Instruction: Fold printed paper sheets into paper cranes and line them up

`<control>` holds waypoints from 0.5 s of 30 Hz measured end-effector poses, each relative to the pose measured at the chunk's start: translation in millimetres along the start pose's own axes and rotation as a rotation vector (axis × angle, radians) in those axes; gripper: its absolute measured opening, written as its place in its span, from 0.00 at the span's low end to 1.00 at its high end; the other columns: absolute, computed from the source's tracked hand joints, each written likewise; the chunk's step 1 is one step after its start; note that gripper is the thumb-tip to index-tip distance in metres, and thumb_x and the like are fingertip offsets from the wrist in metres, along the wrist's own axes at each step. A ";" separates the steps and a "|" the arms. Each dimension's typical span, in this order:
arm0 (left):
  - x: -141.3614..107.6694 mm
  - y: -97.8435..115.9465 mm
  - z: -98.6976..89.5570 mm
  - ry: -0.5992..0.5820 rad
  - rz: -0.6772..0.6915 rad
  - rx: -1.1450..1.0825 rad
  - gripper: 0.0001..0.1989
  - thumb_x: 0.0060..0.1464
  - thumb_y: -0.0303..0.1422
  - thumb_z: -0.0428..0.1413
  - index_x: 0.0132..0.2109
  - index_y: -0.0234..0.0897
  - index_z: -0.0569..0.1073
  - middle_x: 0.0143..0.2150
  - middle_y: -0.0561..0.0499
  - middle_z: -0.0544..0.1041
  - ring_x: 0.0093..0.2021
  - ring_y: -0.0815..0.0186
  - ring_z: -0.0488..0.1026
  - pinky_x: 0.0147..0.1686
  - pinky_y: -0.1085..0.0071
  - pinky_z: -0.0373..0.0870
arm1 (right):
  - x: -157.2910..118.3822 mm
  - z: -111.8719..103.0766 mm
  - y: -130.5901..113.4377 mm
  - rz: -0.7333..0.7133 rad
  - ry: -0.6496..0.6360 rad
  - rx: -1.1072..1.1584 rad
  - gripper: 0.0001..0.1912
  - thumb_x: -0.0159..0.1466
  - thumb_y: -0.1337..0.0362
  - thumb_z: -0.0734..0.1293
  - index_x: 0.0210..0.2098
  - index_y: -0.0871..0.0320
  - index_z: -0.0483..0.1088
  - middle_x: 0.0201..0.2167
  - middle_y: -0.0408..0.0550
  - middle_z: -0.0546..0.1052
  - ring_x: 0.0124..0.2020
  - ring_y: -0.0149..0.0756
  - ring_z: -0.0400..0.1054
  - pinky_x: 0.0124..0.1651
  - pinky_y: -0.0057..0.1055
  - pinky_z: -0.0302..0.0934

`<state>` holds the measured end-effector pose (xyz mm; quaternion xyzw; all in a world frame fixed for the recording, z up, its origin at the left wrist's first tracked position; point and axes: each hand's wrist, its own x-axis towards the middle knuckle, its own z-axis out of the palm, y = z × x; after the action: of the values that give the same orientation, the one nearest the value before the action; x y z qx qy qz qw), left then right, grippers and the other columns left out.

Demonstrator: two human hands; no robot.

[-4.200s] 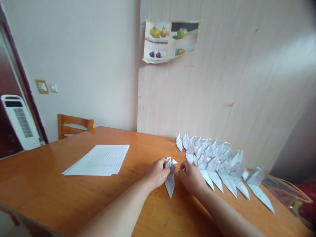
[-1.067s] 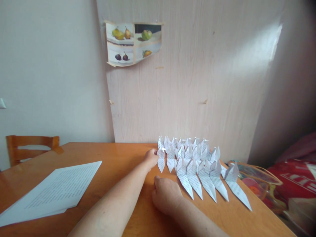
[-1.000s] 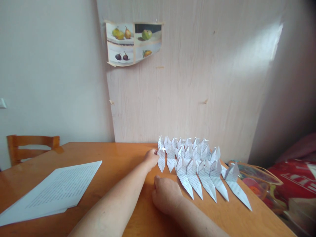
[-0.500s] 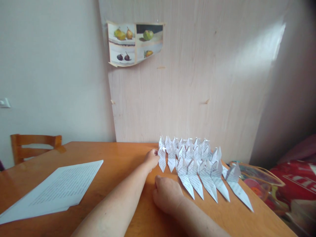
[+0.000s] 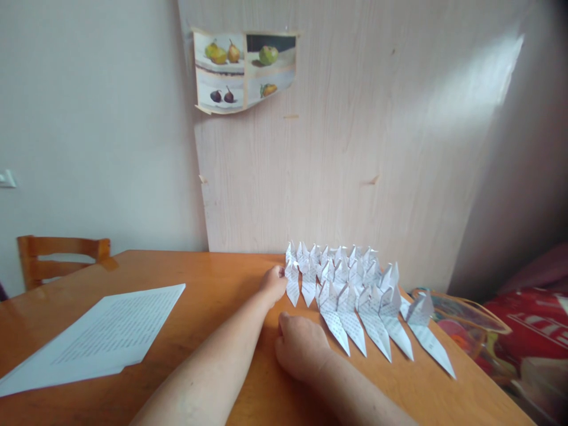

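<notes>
Printed paper folded into several upright, pointed origami figures stands in rows at the right of the table. My left hand [image 5: 272, 285] is closed, its fingertips pinching at the left edge of the leftmost paper figure [image 5: 291, 283] in the middle row. The thumb is partly hidden. Nearer to me, my right hand [image 5: 302, 348] rests on the table as a loose fist, with nothing visible in it. It lies just left of the front-row paper figures [image 5: 336, 325], whose long pointed tails reach towards me.
A stack of printed sheets [image 5: 110, 331] lies on the left of the wooden table [image 5: 213, 313]. Behind the table's far left corner is a wooden chair [image 5: 64, 245]. A clear plastic bag [image 5: 470, 319] and a red item [image 5: 532, 319] sit beyond the right edge.
The view has shifted very slightly. Both hands and the paper figures stay practically where they were.
</notes>
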<state>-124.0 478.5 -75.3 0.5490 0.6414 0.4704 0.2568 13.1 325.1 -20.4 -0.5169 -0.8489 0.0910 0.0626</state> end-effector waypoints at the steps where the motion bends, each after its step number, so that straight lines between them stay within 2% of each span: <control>1: 0.0 -0.2 0.1 0.000 0.004 -0.001 0.07 0.53 0.28 0.59 0.41 0.38 0.75 0.42 0.46 0.82 0.39 0.63 0.78 0.36 0.73 0.68 | -0.1 -0.1 0.1 -0.002 0.000 0.000 0.16 0.62 0.66 0.61 0.48 0.57 0.72 0.41 0.56 0.81 0.43 0.52 0.77 0.41 0.40 0.67; 15: -3.7 0.6 0.8 0.007 0.050 0.027 0.05 0.54 0.28 0.57 0.40 0.38 0.75 0.40 0.48 0.82 0.38 0.63 0.77 0.33 0.74 0.66 | -0.3 1.2 0.5 -0.005 0.012 -0.003 0.14 0.62 0.66 0.61 0.45 0.57 0.72 0.40 0.56 0.82 0.42 0.52 0.77 0.40 0.40 0.67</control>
<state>-122.1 475.2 -75.8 0.5665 0.6347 0.4700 0.2352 13.4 324.9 -21.7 -0.5152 -0.8501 0.0862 0.0673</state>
